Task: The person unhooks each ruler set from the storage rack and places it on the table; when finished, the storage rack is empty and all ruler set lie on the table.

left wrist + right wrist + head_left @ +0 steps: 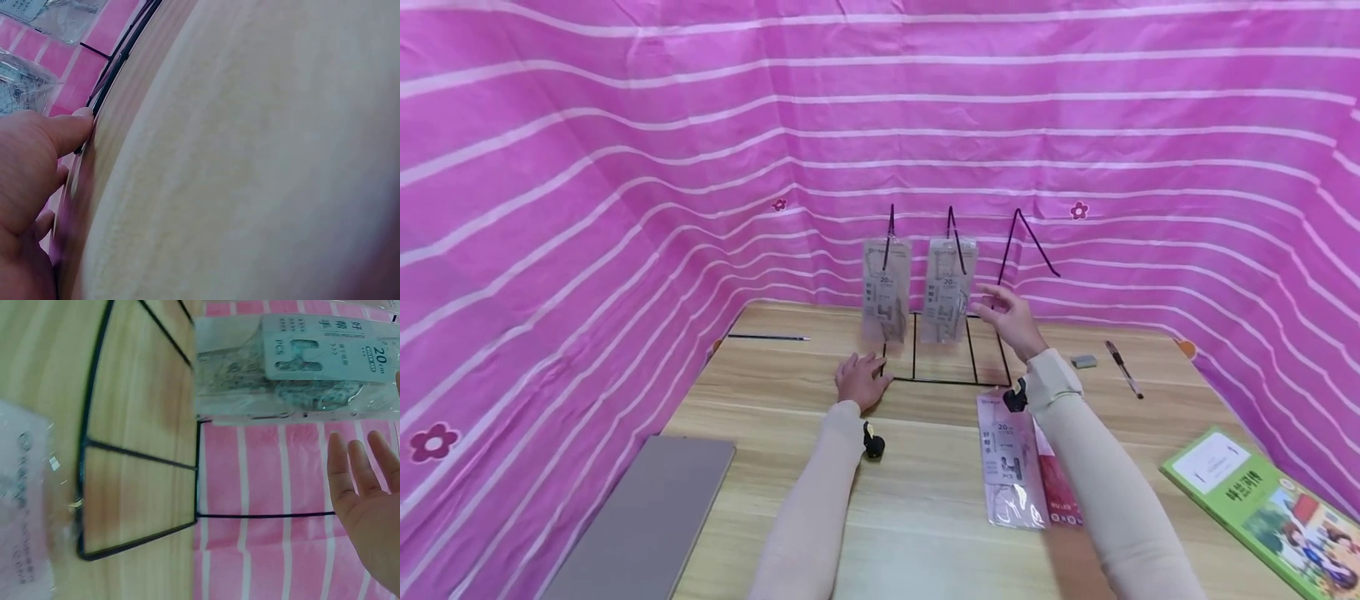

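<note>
A black wire display rack [951, 367] stands at the back of the wooden table [917, 500]. Two clear packets [886, 287] [950, 287] hang from its left and middle hooks; the right hook [1026, 237] is bare. My left hand [861, 379] rests flat on the table, with fingers [69, 128] touching the rack's base wire [119, 59]. My right hand [1011, 321] hovers open beside the middle packet [294, 362], fingers [353, 465] spread, holding nothing. Another clear packet [1011, 462] lies on the table under my right forearm, over a red packet [1060, 492].
A grey board [651, 521] lies at the front left. A thin black rod [767, 337] lies at the back left. A pen [1123, 369] and a small grey eraser [1083, 362] lie at the right, and a green book [1273, 508] at the front right. Pink striped cloth [587, 208] walls the table.
</note>
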### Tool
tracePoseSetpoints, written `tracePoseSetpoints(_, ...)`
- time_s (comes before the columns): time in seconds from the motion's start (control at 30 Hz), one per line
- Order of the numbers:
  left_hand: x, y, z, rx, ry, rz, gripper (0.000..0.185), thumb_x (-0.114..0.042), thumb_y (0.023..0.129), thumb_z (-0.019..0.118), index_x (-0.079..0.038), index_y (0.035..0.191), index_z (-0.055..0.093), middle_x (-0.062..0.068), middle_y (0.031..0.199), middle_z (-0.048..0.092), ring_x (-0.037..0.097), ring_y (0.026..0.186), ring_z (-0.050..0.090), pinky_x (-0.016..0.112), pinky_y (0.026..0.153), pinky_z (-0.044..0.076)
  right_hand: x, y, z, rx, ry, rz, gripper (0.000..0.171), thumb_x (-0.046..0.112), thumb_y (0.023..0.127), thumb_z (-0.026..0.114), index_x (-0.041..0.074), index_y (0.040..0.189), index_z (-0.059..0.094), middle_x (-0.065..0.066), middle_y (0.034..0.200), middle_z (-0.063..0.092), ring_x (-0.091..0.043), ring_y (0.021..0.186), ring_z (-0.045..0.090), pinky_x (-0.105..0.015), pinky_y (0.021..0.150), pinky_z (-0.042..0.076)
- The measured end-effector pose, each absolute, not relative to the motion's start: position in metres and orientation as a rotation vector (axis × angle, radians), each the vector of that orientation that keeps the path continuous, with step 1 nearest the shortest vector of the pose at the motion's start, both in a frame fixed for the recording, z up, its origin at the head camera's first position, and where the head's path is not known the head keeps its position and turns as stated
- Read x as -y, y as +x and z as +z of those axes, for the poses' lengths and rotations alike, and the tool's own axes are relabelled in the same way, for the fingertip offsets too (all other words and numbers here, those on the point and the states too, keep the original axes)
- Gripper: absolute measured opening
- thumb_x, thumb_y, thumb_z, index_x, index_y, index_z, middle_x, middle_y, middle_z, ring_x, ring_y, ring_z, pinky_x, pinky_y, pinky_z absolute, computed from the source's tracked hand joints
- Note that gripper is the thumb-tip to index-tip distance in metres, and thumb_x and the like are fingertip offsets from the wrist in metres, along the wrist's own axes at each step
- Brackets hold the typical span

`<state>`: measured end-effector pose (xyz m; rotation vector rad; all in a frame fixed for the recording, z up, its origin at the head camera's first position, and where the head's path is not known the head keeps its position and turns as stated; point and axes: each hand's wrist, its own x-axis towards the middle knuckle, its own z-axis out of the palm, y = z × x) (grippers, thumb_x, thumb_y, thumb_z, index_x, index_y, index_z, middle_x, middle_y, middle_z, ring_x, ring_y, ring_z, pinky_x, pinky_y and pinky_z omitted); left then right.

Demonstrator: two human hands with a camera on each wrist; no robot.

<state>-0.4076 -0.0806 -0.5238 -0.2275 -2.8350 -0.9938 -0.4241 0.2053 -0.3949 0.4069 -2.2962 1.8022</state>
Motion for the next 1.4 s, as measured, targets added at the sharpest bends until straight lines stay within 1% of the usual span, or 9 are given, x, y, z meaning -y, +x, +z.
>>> tracePoseSetpoints(0.23, 0.077, -0.409, -0.526, 2.843, -0.241, -0.961, 0.046, -0.033, 0.099, 0.062, -0.015, 0.141, 0.060, 0.011, 0.155, 0.047, 0.041, 0.149, 0.026, 0.060, 0.122, 0.008, -0.202, -0.434, -0.381, 2.275, 0.456, 1.764, 0.046, 0.004, 0.095, 0.067, -0.003, 0.140, 0.054, -0.026, 0.145, 0.050, -0.043, 0.132, 0.047, -0.015, 0.093, 0.048)
tracePoseSetpoints(0.4, 0.075, -0.412, -0.525, 2.844, -0.250, -0.951, 0.046, -0.034, 0.099, 0.062, -0.016, 0.141, 0.059, 0.010, 0.155, 0.046, 0.040, 0.150, 0.025, 0.059, 0.122, 0.008, -0.199, -0.438, -0.371, 2.311, 0.455, 1.768, 0.048, -0.001, 0.095, 0.066, -0.005, 0.140, 0.052, -0.027, 0.146, 0.049, -0.045, 0.133, 0.047, -0.023, 0.100, 0.051)
tracePoseSetpoints(0.6, 0.075, -0.411, -0.525, 2.855, -0.255, -0.940, 0.046, -0.034, 0.099, 0.062, -0.016, 0.141, 0.059, 0.010, 0.155, 0.047, 0.040, 0.150, 0.025, 0.059, 0.122, 0.009, -0.197, -0.438, -0.370, 2.433, 0.423, 1.712, 0.055, 0.005, 0.095, 0.066, 0.005, 0.147, 0.048, -0.024, 0.144, 0.053, -0.041, 0.130, 0.054, -0.047, 0.108, 0.047)
tracePoseSetpoints(0.73, 0.077, -0.411, -0.526, 2.849, -0.255, -0.947, 0.046, -0.033, 0.099, 0.062, -0.015, 0.141, 0.060, 0.011, 0.154, 0.047, 0.041, 0.149, 0.026, 0.060, 0.121, 0.009, -0.193, -0.438, -0.372, 2.431, 0.510, 1.676, 0.055, 0.004, 0.095, 0.066, 0.005, 0.147, 0.048, -0.026, 0.142, 0.055, -0.042, 0.129, 0.054, -0.052, 0.107, 0.046)
tracePoseSetpoints(0.83, 0.078, -0.411, -0.526, 2.839, -0.253, -0.937, 0.045, -0.033, 0.099, 0.062, -0.014, 0.140, 0.060, 0.012, 0.154, 0.048, 0.042, 0.149, 0.027, 0.061, 0.121, 0.010, -0.191, -0.439, -0.373, 2.405, 0.545, 1.651, 0.053, 0.005, 0.095, 0.068, 0.002, 0.145, 0.051, -0.027, 0.136, 0.059, -0.041, 0.126, 0.057, -0.047, 0.104, 0.050)
tracePoseSetpoints(0.93, 0.080, -0.411, -0.527, 2.840, -0.245, -0.929, 0.045, -0.033, 0.099, 0.062, -0.014, 0.140, 0.060, 0.011, 0.154, 0.048, 0.041, 0.149, 0.026, 0.060, 0.121, 0.009, -0.189, -0.440, -0.374, 2.402, 0.538, 1.616, 0.051, 0.007, 0.095, 0.069, 0.001, 0.143, 0.053, -0.027, 0.132, 0.062, -0.036, 0.121, 0.061, -0.036, 0.099, 0.054)
tracePoseSetpoints(1.1, 0.081, -0.409, -0.529, 2.838, -0.244, -0.955, 0.046, -0.032, 0.099, 0.062, -0.014, 0.141, 0.059, 0.012, 0.155, 0.047, 0.041, 0.149, 0.025, 0.060, 0.122, 0.008, -0.187, -0.433, -0.376, 2.359, 0.554, 1.597, 0.046, 0.004, 0.095, 0.068, -0.002, 0.138, 0.056, -0.031, 0.124, 0.064, -0.027, 0.103, 0.065, -0.017, 0.082, 0.055)
tracePoseSetpoints(1.23, 0.081, -0.406, -0.528, 2.819, -0.255, -0.976, 0.044, -0.030, 0.099, 0.062, -0.012, 0.139, 0.061, 0.014, 0.153, 0.048, 0.043, 0.149, 0.026, 0.062, 0.121, 0.009, -0.184, -0.412, -0.366, 2.319, 0.575, 1.655, 0.043, -0.003, 0.093, 0.067, -0.007, 0.135, 0.057, -0.036, 0.114, 0.062, -0.019, 0.088, 0.065, -0.016, 0.077, 0.055)
tracePoseSetpoints(1.4, 0.081, -0.407, -0.524, 2.820, -0.250, -0.977, 0.045, -0.029, 0.098, 0.063, -0.011, 0.140, 0.060, 0.014, 0.154, 0.048, 0.043, 0.148, 0.026, 0.061, 0.121, 0.008, -0.183, -0.393, -0.362, 2.302, 0.557, 1.682, 0.044, -0.004, 0.091, 0.069, -0.006, 0.134, 0.058, -0.032, 0.102, 0.061, -0.013, 0.078, 0.061, -0.018, 0.072, 0.054)
